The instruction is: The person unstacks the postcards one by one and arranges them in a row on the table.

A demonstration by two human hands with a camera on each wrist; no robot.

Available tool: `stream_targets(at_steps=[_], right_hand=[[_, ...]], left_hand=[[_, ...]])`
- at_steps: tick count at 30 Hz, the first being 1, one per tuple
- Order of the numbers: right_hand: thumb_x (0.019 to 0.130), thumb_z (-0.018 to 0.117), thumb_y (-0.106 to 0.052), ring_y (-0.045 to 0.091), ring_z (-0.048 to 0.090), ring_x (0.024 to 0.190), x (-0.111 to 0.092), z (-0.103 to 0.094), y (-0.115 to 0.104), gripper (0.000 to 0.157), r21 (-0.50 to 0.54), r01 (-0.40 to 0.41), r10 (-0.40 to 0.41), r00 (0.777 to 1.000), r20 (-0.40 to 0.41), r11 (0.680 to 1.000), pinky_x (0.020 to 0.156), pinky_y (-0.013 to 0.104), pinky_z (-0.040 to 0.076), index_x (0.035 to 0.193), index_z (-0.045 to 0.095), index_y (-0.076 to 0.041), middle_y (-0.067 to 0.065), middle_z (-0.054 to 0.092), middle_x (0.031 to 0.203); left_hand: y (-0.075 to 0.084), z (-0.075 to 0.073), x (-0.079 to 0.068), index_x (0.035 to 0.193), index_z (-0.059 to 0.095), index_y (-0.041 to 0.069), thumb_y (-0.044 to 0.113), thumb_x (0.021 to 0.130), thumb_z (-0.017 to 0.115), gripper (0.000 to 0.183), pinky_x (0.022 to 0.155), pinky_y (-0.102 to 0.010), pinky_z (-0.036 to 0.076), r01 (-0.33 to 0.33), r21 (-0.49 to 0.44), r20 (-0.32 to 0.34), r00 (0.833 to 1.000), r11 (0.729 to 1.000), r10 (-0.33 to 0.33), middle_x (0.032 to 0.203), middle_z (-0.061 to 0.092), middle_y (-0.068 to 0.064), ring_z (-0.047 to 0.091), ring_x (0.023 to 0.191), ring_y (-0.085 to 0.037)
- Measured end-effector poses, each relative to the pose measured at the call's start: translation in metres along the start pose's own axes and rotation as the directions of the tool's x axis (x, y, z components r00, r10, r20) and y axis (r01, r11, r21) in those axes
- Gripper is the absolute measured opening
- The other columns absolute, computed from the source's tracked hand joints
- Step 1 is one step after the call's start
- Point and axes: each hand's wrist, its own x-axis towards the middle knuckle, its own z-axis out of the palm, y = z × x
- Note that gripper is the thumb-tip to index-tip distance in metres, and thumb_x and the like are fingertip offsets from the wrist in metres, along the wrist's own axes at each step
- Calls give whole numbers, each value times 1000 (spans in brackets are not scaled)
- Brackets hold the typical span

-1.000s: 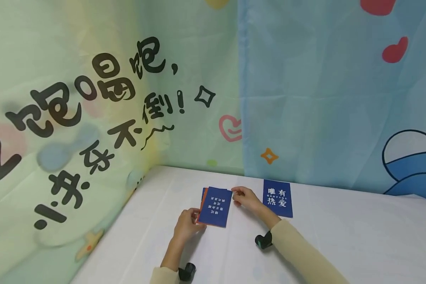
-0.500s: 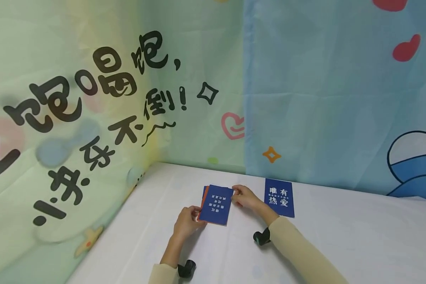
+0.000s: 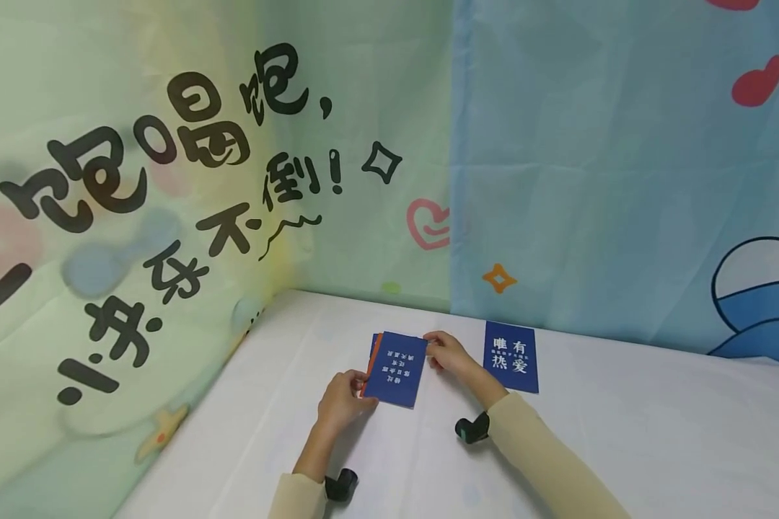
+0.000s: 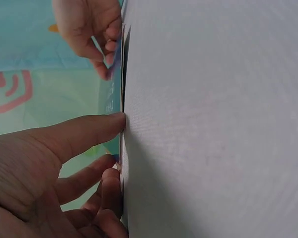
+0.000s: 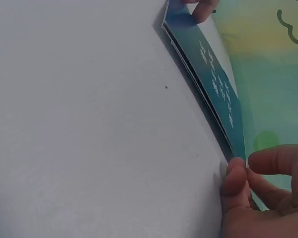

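A small stack of blue cards point(image 3: 397, 369) with white Chinese writing lies on the white table. An orange edge and another blue edge stick out at its left side. My left hand point(image 3: 345, 400) holds the near-left corner, thumb point(image 4: 102, 128) on the near edge and fingers along the left side. At the far-right corner, my right hand point(image 3: 451, 356) holds the stack between thumb and fingers. The right wrist view shows the stack point(image 5: 208, 69) edge-on, with thin gaps between its layers. Another blue card point(image 3: 511, 360) with larger white characters lies to the right, apart from both hands.
The white tabletop point(image 3: 597, 432) spreads in front and to the right. Behind it hangs a blue curtain point(image 3: 597, 180), and a pale printed cloth point(image 3: 188, 43) with black Chinese lettering hangs at the left. Dark wrist cameras point(image 3: 472, 428) sit under both wrists.
The head view has shifted slightly, so the scene sits a little higher. Both hands stay at the stack's opposite corners, and the right-hand fingers close in slightly at its corner.
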Motion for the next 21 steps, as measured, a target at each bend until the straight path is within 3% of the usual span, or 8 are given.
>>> stream_targets(at_steps=[13,21], right_hand=[[94,50,1,10,50,57,0,-3,9,34,204,21,-7,998,-69,979,52,20,43,126,55,8,4,56,70],[92,55,1,9,52,56,-2,-3,14,31,252,64,-39,994,-102,966,52,20,43,123,58,8,3,59,69]], left_hand=[[1,-2,2,110,66,1,10,70,83,44,67,-33,39,-25,-2,9,1000,1000,25,88,56,-7,50,79,-18],[-2,-4,3,110,66,0,8,70,83,45,67,-31,40,-23,-52,29,999,998,25,88,58,-8,50,78,-18]])
